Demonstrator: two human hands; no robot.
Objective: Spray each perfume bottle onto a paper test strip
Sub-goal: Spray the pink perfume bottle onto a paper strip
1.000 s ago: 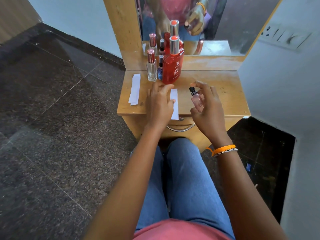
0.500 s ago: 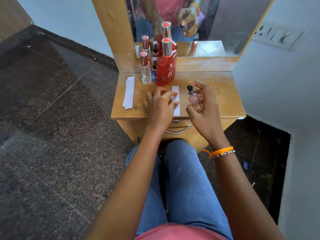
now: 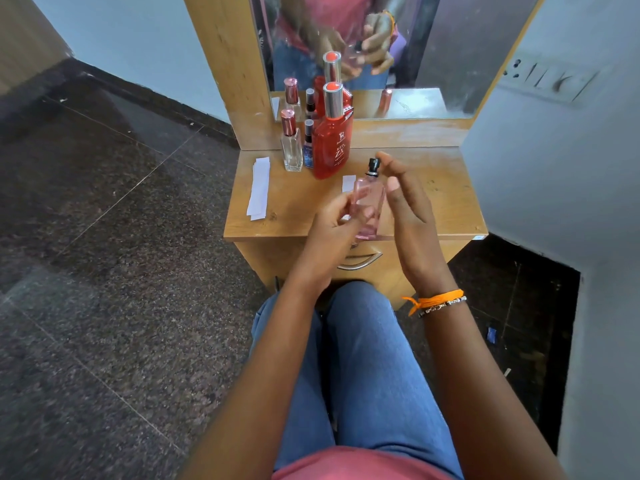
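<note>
Step in hand: we are judging that we are passing the small clear pink glass perfume bottle with the black spray nozzle between our hands above the front edge of the light wooden dressing table, with the spray itself not yet being made.
Left hand: our left hand is curling its fingers around the lower left side of the pink bottle, gripping it.
Right hand: our right hand is lying along the bottle's right side with fingers nearly straight and spread; we cannot tell whether it is touching the glass.
Bottle position: we are holding it upright, lifted off the table top, nozzle uppermost.
Test strip: the white paper test strip is lying flat on the table behind the bottle, partly hidden by it and by our left hand.
Spare strips: a small stack of white paper strips is lying near the table's left edge.
Other bottles: the tall red plastic bottle with a silver cap, a slim clear glass bottle with a rose-metal cap and a small dark blue bottle are standing together by the mirror, all capped.
Next move: we are thinking a fingertip needs settling on the black nozzle, with its opening facing the strip and a steady grip on the glass.
</note>
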